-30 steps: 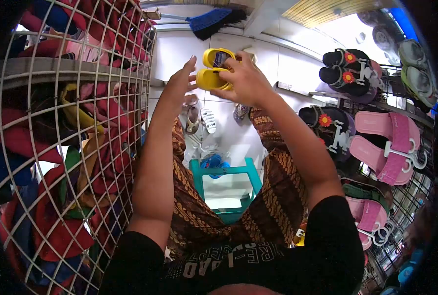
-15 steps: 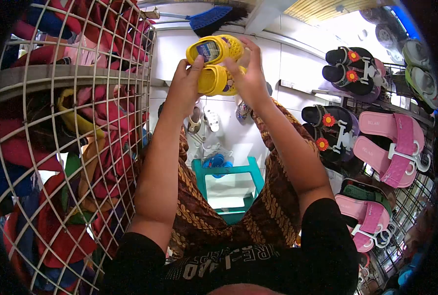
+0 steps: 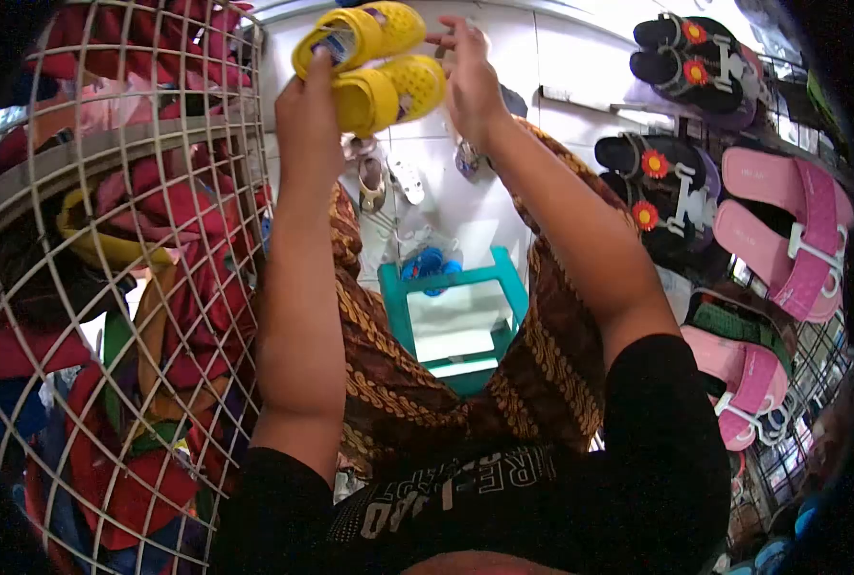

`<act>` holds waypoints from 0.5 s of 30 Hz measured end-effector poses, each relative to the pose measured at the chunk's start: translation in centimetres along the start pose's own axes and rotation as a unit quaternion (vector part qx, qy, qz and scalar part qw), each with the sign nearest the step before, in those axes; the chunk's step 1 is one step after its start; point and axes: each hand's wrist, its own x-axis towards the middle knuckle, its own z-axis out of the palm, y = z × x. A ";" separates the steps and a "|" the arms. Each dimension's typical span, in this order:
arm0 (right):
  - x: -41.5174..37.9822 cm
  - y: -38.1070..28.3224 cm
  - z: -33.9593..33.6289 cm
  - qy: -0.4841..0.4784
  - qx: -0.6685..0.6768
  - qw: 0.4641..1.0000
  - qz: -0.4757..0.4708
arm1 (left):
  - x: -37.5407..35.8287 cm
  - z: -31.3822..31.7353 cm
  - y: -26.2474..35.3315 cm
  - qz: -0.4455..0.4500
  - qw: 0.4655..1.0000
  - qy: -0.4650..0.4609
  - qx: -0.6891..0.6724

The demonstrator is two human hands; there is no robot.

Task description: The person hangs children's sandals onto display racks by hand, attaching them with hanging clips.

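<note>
Yellow clogs gripped by the left hand, right hand open at their toes

A pair of yellow clogs [image 3: 388,94] is in the upper part of the frame, left of centre, one above the other. The left hand [image 3: 307,107] grips them at the heel end, its thumb inside the upper clog's opening; the other fingers are mostly hidden. The toes point right, towards the right hand [image 3: 475,84], which is open with fingers spread, just beside the toe ends; whether it touches them is unclear.

The clogs look smooth and moulded, with rounded toes dotted with small holes, heel straps and a blue-and-white label [image 3: 338,44] inside the upper one. Below, at lower centre, a green stool [image 3: 451,280] with a squared frame stands on glossy white tiles [image 3: 479,206], between legs in brown patterned cloth [image 3: 388,383]. Pale wire mesh [image 3: 163,278] covers red and pink fabric at left; pink flat sandals [image 3: 808,240] with wide straps hang at right.
</note>
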 end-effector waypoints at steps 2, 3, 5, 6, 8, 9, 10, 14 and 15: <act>1.0 5.8 -1.9 -0.026 -0.032 0.990 0.136 | -0.5 -0.1 0.1 0.032 0.999 -0.026 0.007; 0.8 8.9 -3.0 -0.047 -0.040 0.970 0.236 | -0.7 -0.1 0.3 0.055 0.997 -0.039 0.049; -1.2 13.3 -4.4 -0.121 -0.232 0.901 0.345 | -0.2 -0.5 0.3 0.076 0.985 -0.057 0.143; -2.0 16.0 -5.4 -0.228 -0.355 0.844 0.331 | 0.2 -1.0 -0.1 0.117 0.964 -0.064 0.231; -5.3 21.6 -7.5 -0.395 -0.548 0.698 0.240 | 0.7 -2.2 -0.9 0.236 0.870 -0.062 0.427; -7.2 24.5 -8.5 -0.452 -0.617 0.622 0.167 | 0.8 -2.7 -1.2 0.309 0.787 -0.061 0.531; -9.7 28.2 -9.8 -0.415 -0.635 0.621 0.198 | 1.0 -1.9 -0.7 0.119 0.948 -0.096 0.280; -16.5 30.8 -8.7 -0.328 -0.620 0.642 0.309 | 2.8 -2.7 -1.1 -0.106 0.987 -0.008 -0.123; -17.9 30.5 -7.6 -0.299 -0.608 0.660 0.325 | 2.7 -2.9 -1.3 -0.100 0.989 -0.002 -0.109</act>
